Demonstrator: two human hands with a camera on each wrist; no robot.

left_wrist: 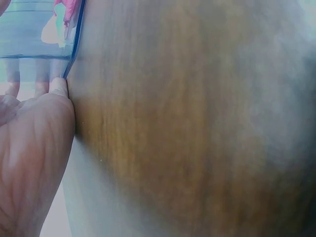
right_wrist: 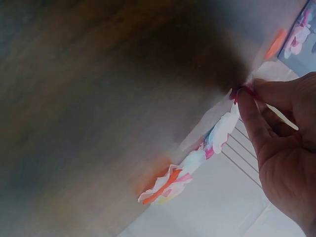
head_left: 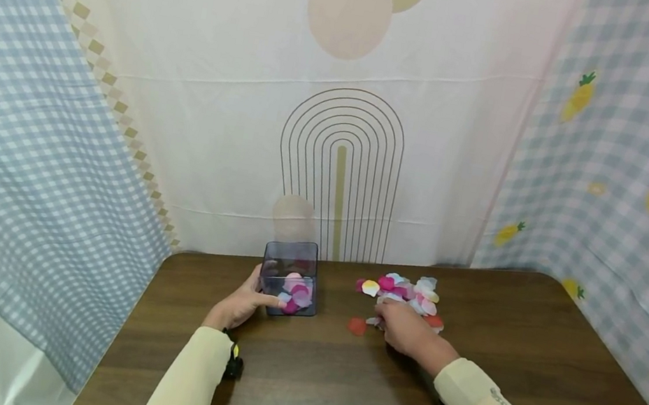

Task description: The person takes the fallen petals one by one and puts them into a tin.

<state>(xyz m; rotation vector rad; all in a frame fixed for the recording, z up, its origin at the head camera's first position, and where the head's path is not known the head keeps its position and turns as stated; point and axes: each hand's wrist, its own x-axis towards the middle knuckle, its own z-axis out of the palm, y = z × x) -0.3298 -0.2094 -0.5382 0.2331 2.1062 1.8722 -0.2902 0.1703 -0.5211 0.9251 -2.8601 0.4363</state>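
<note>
A clear, dark-edged plastic box (head_left: 290, 278) stands on the table with pink, magenta and pale petals (head_left: 298, 294) inside. My left hand (head_left: 240, 304) grips its left side, the thumb across the front; in the left wrist view, fingers show through the box wall (left_wrist: 34, 49). To the right lies a loose pile of artificial petals (head_left: 406, 288) in white, pink, magenta and yellow. At the pile's near edge my right hand (head_left: 406, 327) pinches petals between thumb and fingertips. A dark magenta petal (right_wrist: 249, 92) shows in that pinch in the right wrist view.
A single orange-red petal (head_left: 357, 326) lies on the brown wooden table (head_left: 331, 402) between box and pile. Another red petal (head_left: 435, 322) sits at the pile's right edge. A white patterned cloth (head_left: 231, 145) hangs behind the table, with checked cloth (head_left: 618, 157) at the sides.
</note>
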